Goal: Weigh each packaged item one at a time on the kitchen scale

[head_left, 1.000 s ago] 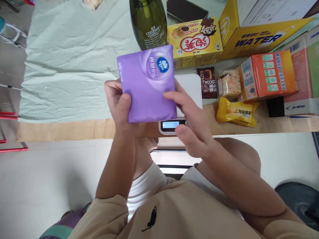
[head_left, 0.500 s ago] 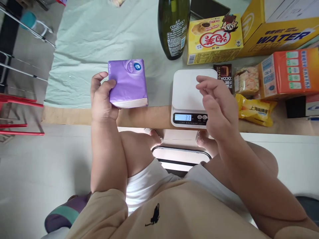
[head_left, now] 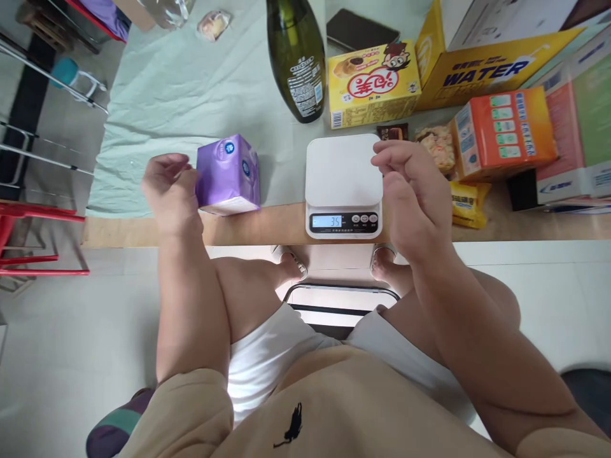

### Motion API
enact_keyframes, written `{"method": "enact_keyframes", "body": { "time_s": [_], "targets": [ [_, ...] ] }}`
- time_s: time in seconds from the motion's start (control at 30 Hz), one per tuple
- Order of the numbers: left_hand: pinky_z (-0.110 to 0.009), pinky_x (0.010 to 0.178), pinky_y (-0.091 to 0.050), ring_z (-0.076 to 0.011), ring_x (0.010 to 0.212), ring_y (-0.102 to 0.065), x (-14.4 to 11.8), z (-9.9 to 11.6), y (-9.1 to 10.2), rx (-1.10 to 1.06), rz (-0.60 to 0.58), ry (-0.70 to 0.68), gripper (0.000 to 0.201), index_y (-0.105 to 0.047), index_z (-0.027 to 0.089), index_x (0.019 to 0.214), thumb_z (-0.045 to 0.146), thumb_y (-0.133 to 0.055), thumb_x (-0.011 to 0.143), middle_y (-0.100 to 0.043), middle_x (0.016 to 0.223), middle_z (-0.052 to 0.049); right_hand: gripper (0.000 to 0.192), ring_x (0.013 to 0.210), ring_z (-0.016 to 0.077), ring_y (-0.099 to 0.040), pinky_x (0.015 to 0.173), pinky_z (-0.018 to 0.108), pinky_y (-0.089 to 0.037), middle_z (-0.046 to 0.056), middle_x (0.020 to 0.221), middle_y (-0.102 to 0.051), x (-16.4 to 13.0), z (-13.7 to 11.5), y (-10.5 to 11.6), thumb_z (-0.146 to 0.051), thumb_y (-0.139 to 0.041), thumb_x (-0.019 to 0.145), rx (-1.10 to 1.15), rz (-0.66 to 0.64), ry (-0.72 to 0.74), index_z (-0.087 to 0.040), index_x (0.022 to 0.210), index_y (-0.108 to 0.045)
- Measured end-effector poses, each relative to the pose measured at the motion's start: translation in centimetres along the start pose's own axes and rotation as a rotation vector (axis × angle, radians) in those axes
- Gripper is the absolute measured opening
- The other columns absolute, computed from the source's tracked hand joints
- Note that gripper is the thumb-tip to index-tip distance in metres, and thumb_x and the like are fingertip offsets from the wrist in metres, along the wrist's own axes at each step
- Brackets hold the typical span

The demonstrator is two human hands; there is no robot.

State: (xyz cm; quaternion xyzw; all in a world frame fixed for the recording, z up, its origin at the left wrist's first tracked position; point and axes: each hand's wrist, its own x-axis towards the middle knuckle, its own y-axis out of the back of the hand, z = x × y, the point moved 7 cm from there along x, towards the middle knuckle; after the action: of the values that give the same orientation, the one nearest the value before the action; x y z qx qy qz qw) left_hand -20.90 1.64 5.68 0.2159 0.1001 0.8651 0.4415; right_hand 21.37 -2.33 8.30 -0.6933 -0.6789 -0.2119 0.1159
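A purple tissue pack (head_left: pixel 228 175) stands on the table at the left, near the front edge. My left hand (head_left: pixel 169 187) is just beside its left side, thumb close to the pack, fingers loosely bent and no longer around it. At the middle is a white kitchen scale (head_left: pixel 341 172) with a bare platform; its lit display seems to read 35. My right hand (head_left: pixel 417 194) hovers at the scale's right edge, empty, with fingers loosely extended. It partly hides a small brown cocoa packet (head_left: pixel 392 131) and a yellow wrapped snack (head_left: pixel 468 203).
Behind the scale stand a green bottle (head_left: pixel 298 63) and a yellow snack box (head_left: pixel 375 83). A dark phone-like slab (head_left: pixel 361 28), a yellow water carton (head_left: pixel 491 70), an orange box (head_left: pixel 506 133) and a clear-wrapped snack (head_left: pixel 436 147) are to the right. A small wrapped item (head_left: pixel 214 25) lies far left.
My left hand has set the tissue pack down and let go, moving slightly left. The view has shifted rightward. My right hand stays by the scale, whose reading changed slightly.
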Motion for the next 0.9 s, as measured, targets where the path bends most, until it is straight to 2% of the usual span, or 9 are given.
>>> {"method": "enact_keyframes", "body": {
  "time_s": [0.13, 0.23, 0.27, 0.37, 0.43, 0.53, 0.63, 0.73, 0.9],
  "targets": [
    [-0.056, 0.106, -0.05, -0.0217, 0.103, -0.066, -3.5, 6.3, 0.7, 0.039, 0.159, -0.171, 0.055, -0.049, 0.022, 0.086, 0.058, -0.088, 0.071, -0.059, 0.09, 0.001, 0.019, 0.112, 0.0216, -0.068, 0.102, 0.043, -0.06, 0.005, 0.112, -0.073, 1.5, -0.2, 1.9, -0.044, -0.055, 0.099, 0.025, 0.12, 0.002, -0.03, 0.101, -0.068],
    [-0.055, 0.101, -0.051, -0.022, 0.096, -0.068, -7.5, 10.8, -1.7, 0.017, 0.145, -0.349, 0.024, -0.054, 0.023, 0.086, 0.035, -0.075, 0.086, -0.061, 0.089, -0.001, 0.013, 0.105, 0.0193, -0.069, 0.095, 0.039, -0.061, 0.004, 0.1, -0.07, 2.8, -0.1, 5.3, -0.032, -0.055, 0.092, 0.129, 0.303, -0.082, -0.029, 0.093, -0.068],
    [-0.054, 0.097, -0.052, -0.0219, 0.095, -0.068, -9.0, 12.0, -3.3, -0.011, 0.084, -0.39, 0.016, -0.058, 0.023, 0.088, 0.033, -0.071, 0.088, -0.063, 0.089, -0.002, 0.014, 0.103, 0.0178, -0.069, 0.093, 0.037, -0.061, 0.003, 0.098, -0.069, 3.1, 0.0, 6.6, -0.028, -0.053, 0.091, 0.19, 0.371, -0.124, -0.028, 0.091, -0.067],
    [-0.048, 0.088, -0.056, -0.0226, 0.095, -0.069, -14.1, 14.9, -10.7, -0.033, -0.314, -0.471, 0.007, -0.065, 0.026, 0.099, 0.032, -0.067, 0.095, -0.069, 0.096, -0.003, 0.017, 0.093, 0.0139, -0.072, 0.084, 0.033, -0.059, 0.002, 0.096, -0.066, 3.4, 0.7, 10.2, -0.023, -0.045, 0.093, 0.348, 0.559, -0.258, -0.023, 0.086, -0.061],
    [-0.041, 0.083, -0.058, -0.0204, 0.095, -0.07, -17.6, 16.8, -15.5, -0.007, -0.517, -0.514, 0.008, -0.064, 0.025, 0.103, 0.026, -0.062, 0.096, -0.073, 0.101, -0.004, 0.016, 0.081, 0.0136, -0.069, 0.071, 0.03, -0.054, 0.001, 0.087, -0.064, 3.0, 0.9, 12.0, -0.019, -0.045, 0.09, 0.281, 0.614, -0.332, -0.021, 0.081, -0.057],
    [-0.037, 0.088, -0.057, -0.0217, 0.104, -0.07, -21.9, 19.0, -22.0, 0.228, -0.78, -0.612, 0.015, -0.065, 0.02, 0.11, 0.023, -0.057, 0.098, -0.075, 0.109, -0.007, 0.01, 0.07, 0.0147, -0.062, 0.062, 0.03, -0.045, 0.0, 0.074, -0.061, 2.6, 0.5, 12.8, -0.016, -0.054, 0.082, 0.035, 0.46, -0.361, -0.022, 0.075, -0.059],
    [-0.042, 0.102, -0.055, -0.0286, 0.124, -0.067, -23.9, 19.8, -26.4, 0.449, -0.957, -0.685, 0.028, -0.066, 0.015, 0.124, 0.024, -0.061, 0.098, -0.072, 0.132, -0.013, 0.012, 0.066, 0.0154, -0.059, 0.067, 0.036, -0.05, -0.001, 0.069, -0.059, 1.9, 0.2, 12.8, -0.022, -0.057, 0.084, -0.049, 0.324, -0.328, -0.025, 0.072, -0.059],
    [-0.047, 0.117, -0.047, -0.0339, 0.145, -0.056, -24.1, 19.7, -28.4, 0.536, -1.047, -0.721, 0.044, -0.062, 0.012, 0.138, 0.025, -0.066, 0.096, -0.063, 0.153, -0.015, 0.016, 0.065, 0.0165, -0.058, 0.067, 0.039, -0.054, 0.0, 0.068, -0.059, 1.7, 0.1, 13.1, -0.025, -0.056, 0.089, -0.086, 0.328, -0.264, -0.027, 0.073, -0.058],
    [-0.048, 0.115, -0.045, -0.0324, 0.135, -0.063, -23.5, 19.2, -29.2, 0.578, -1.025, -0.724, 0.039, -0.066, 0.016, 0.131, 0.023, -0.069, 0.092, -0.076, 0.127, -0.011, 0.018, 0.065, 0.0182, -0.062, 0.065, 0.042, -0.059, 0.001, 0.07, -0.062, 2.2, 1.1, 12.4, -0.032, -0.058, 0.092, -0.082, 0.271, -0.231, -0.027, 0.075, -0.058]
  ]
}}
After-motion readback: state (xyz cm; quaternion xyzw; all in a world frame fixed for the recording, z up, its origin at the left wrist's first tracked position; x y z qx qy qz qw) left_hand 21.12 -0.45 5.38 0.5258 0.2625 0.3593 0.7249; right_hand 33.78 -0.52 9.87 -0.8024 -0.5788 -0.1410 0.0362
